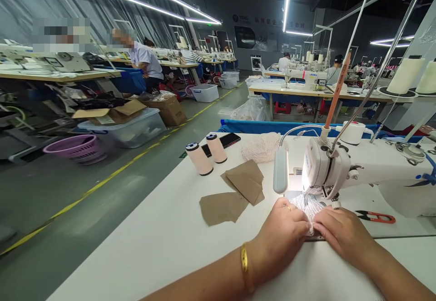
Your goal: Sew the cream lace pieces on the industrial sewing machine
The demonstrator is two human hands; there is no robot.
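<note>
A piece of white lace fabric (309, 208) lies under the needle of the white sewing machine (322, 169), lit by its lamp (281, 170). My left hand (285, 230) grips the fabric's left side, fingers curled together, a gold bangle on the wrist. On the right side of the same lace, my right hand (342, 230) pinches the edge, close to the left fingertips. The fingertips hide part of the fabric. Red-handled thread snips (376, 217) rest on the machine bed, right of my right hand.
Brown paper pieces (223, 208) lie left of the machine, with two thread cones (200, 160), a dark phone (230, 140) and a heap of pale netting (260, 147) behind. An orange pencil (337, 89) stands on the machine head. Other people sit at machines beyond the aisle.
</note>
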